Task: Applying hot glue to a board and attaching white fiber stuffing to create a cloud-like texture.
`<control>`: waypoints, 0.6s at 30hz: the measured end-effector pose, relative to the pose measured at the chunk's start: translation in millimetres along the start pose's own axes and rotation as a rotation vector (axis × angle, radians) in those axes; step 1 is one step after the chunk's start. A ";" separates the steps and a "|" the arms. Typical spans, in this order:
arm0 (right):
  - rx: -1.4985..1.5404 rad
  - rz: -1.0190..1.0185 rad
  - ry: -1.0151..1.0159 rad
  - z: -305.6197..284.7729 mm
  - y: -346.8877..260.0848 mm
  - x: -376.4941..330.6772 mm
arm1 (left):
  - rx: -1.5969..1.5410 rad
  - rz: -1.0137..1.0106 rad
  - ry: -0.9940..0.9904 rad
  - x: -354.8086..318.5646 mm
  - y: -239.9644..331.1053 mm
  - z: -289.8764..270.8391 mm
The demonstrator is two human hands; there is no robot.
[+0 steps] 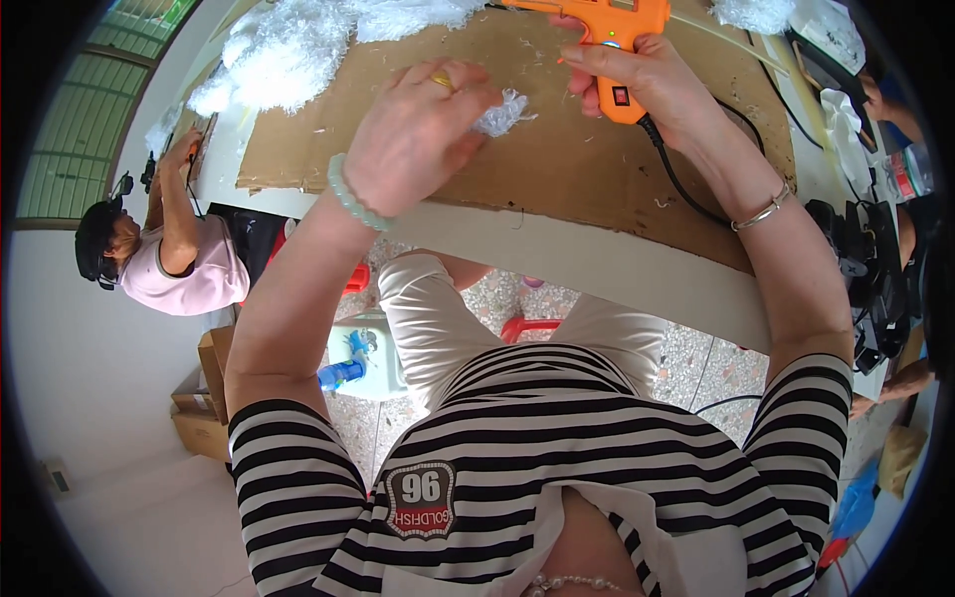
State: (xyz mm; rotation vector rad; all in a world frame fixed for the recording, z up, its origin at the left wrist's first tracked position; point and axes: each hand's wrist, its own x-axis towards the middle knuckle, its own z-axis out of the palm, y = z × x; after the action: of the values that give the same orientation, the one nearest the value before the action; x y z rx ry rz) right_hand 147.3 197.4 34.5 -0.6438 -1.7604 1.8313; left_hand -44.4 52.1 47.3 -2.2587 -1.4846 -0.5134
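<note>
My right hand [652, 85] is wrapped around the handle of an orange glue gun [625, 30], above the far right part of a brown cardboard sheet [597, 179]. A black cord runs from the handle's base back toward my forearm. My left hand [423, 129] is closed, with its back turned up and its fingers bent over the cardboard. A small tuft of white shredded strands [505, 114] sticks out from its fingertips, which are partly hidden. The gun and the tuft are apart. The gun's upper end is cut off by the picture's top edge.
A big heap of white strands [284, 55] lies at the far left of the cardboard, and more white strands [753, 12] at the far right. Black devices and cables [858, 264] crowd the right side. A person in pink [184, 264] works at left; another person's arm [885, 109] shows at right.
</note>
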 end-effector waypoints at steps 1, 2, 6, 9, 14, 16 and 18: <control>0.019 -0.003 0.005 0.5 -0.5 0.0 | 0.018 0.065 0.005 2.7 -0.2 3.1; 0.017 -0.005 0.005 -0.3 -0.5 0.6 | 0.019 0.065 0.007 3.1 -3.2 5.3; 0.040 0.005 -0.020 -2.9 -1.9 0.7 | -0.521 -0.437 -0.143 14.7 -23.8 13.2; 0.047 -0.009 -0.010 -1.6 -4.4 -0.1 | -0.758 -0.751 -0.148 27.3 -46.0 21.8; 0.059 -0.037 0.009 -1.0 -2.7 3.9 | -0.445 -0.704 0.113 30.4 -63.9 39.8; 0.039 -0.004 0.005 -3.6 -3.2 2.5 | -0.415 -0.732 0.188 31.7 -57.2 31.1; 0.048 -0.007 0.007 -5.4 -2.7 2.8 | -0.385 -0.761 0.259 26.2 -39.1 20.9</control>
State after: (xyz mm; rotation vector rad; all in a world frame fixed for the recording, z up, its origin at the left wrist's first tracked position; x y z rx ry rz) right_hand 148.8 203.3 37.0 -0.6242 -1.7069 1.8583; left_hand -68.8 97.4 47.1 -1.6860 -2.2146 -1.3493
